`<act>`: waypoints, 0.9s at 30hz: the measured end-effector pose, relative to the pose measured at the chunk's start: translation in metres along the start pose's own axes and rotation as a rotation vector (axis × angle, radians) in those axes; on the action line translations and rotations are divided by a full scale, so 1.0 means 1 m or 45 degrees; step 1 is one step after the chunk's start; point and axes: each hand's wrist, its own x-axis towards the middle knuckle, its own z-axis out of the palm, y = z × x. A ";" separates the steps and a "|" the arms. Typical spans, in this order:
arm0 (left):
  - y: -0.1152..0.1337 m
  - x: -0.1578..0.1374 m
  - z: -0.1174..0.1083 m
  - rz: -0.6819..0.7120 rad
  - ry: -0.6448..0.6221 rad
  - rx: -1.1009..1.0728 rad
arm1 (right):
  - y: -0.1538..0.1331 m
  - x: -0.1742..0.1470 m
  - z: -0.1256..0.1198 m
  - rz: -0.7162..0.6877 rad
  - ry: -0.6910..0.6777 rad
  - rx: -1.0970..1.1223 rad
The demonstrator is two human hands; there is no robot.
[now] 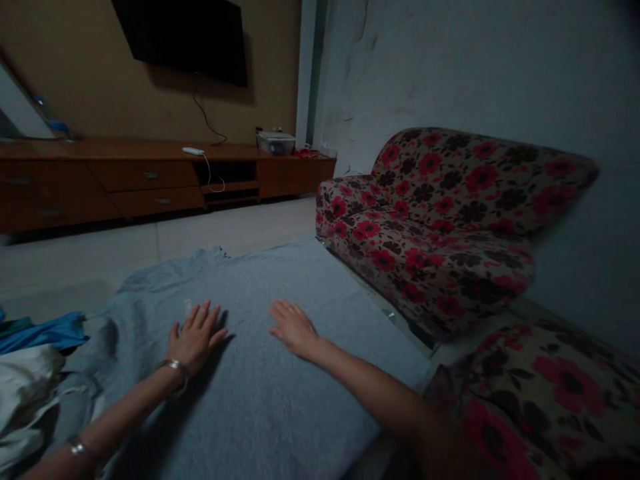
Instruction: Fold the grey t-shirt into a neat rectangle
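A grey t-shirt [280, 287] lies spread flat on a low surface in front of me. My left hand [195, 337] rests palm down on its middle, fingers spread, with a silver bracelet at the wrist. My right hand [293, 327] lies flat on the shirt a little to the right, fingers together and pointing left. Neither hand holds anything.
A floral armchair [440, 220] stands at the right and a floral cushion [540, 393] at the lower right. Blue cloth [45, 331] and white cloth [25, 387] lie at the left. A wooden TV cabinet [150, 177] lines the far wall under a television [185, 37].
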 end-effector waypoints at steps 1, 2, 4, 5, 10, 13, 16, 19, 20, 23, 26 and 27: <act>0.005 -0.025 0.003 0.036 -0.033 -0.011 | -0.010 -0.018 0.004 -0.042 -0.009 0.018; 0.005 -0.050 0.007 0.063 -0.052 -0.012 | -0.008 -0.041 0.002 -0.021 -0.007 0.018; -0.006 -0.095 0.012 0.077 -0.042 0.009 | 0.027 -0.096 -0.019 0.201 0.022 -0.038; -0.015 -0.114 0.012 0.079 -0.019 0.024 | 0.054 -0.124 -0.036 0.373 0.055 -0.096; -0.026 -0.183 -0.010 0.073 -0.013 0.054 | 0.130 -0.209 -0.106 0.862 0.216 -0.287; 0.004 -0.218 -0.026 0.122 -0.062 0.045 | 0.062 -0.207 -0.091 0.682 0.251 -0.283; 0.032 -0.260 -0.034 0.275 -0.111 -0.030 | -0.028 -0.204 -0.052 0.135 0.136 -0.118; 0.039 -0.307 -0.037 0.278 -0.152 -0.076 | -0.045 -0.236 -0.032 0.050 0.083 -0.086; 0.036 -0.323 -0.038 0.259 -0.160 -0.080 | -0.029 -0.252 -0.032 0.132 0.114 -0.115; 0.023 -0.370 -0.039 0.221 -0.112 -0.085 | 0.053 -0.309 -0.046 0.364 0.312 -0.217; 0.010 -0.412 -0.039 0.199 0.004 -0.106 | 0.124 -0.361 -0.055 0.388 0.456 -0.233; 0.007 -0.424 -0.038 0.200 0.031 -0.118 | 0.137 -0.375 -0.054 0.366 0.490 -0.224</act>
